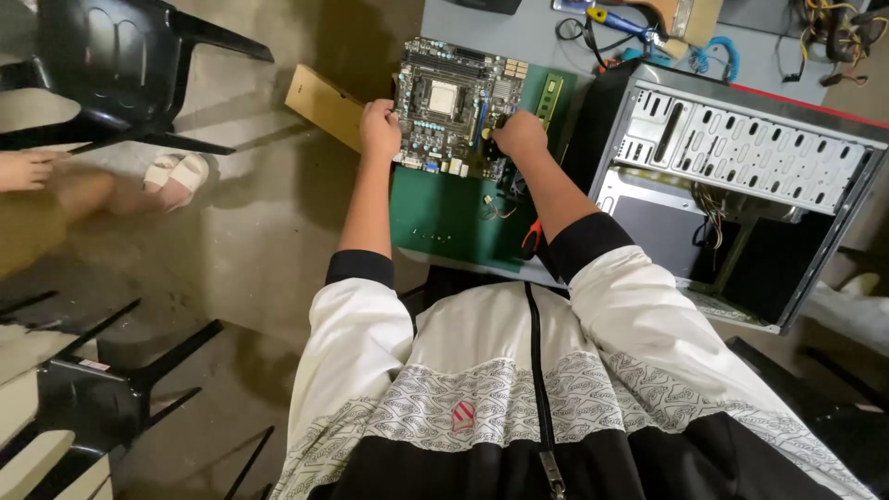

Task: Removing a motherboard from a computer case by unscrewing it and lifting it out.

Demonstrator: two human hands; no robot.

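Note:
A dark motherboard (449,106) with a square silver processor socket lies over a green mat (444,218) on the table. My left hand (379,129) grips the board's left edge. My right hand (519,135) holds its right lower corner, fingers curled on the board. A green memory stick (549,98) lies just right of the board.
An open computer case (741,185) stands to the right, its side panel off. A cardboard box (326,105) sticks out left of the table. Red-handled pliers (532,233), cables and tools (639,32) lie on the table. Black chairs (120,65) and another person's sandalled foot (176,171) are at left.

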